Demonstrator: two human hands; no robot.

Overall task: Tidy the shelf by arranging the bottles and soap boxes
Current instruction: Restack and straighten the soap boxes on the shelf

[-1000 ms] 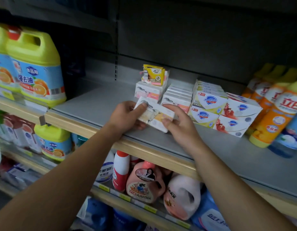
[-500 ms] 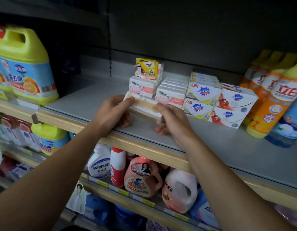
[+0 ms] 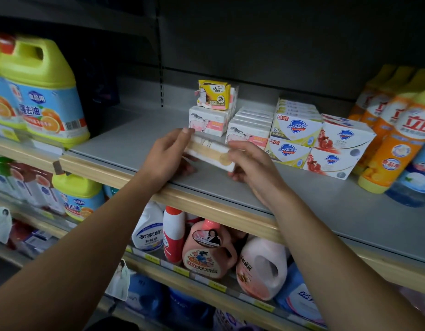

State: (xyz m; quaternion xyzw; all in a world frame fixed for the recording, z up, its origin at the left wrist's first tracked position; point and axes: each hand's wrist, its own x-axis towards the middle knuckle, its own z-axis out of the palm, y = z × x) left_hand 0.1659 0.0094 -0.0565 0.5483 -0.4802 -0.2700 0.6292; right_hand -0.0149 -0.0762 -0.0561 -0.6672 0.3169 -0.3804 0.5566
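Currently both hands are holding 1 white soap box (image 3: 210, 152) with a tan band, low over the grey shelf (image 3: 135, 142), just in front of the stacked soap. Left hand (image 3: 167, 156) is gripping its left end, fingers curled over the top edge and thumb underneath. Right hand (image 3: 251, 163) is pinching the right end, fingers laid along the top and thumb tucked below. Whether the box is touching the shelf surface, I cannot tell; its underside is sitting in shadow.

Directly behind it, white soap boxes with a pink cow print (image 3: 208, 121) are standing in 2 columns, the left column topped by a yellow soap packet (image 3: 214, 94). Just right of those, Safeguard soap boxes (image 3: 295, 137) are sitting 2 high, with a pomegranate-printed Safeguard stack (image 3: 340, 149) touching them on the right. Orange detergent bottles with yellow caps (image 3: 397, 144) are lining the far right, a blue bottle (image 3: 419, 182) tilting in front of them. At the far left, a yellow-green detergent jug (image 3: 44, 91) is standing on the neighbouring shelf. Below, a pink laundry jug (image 3: 208, 252) and a white bottle (image 3: 148, 235) are crowding the lower shelf.
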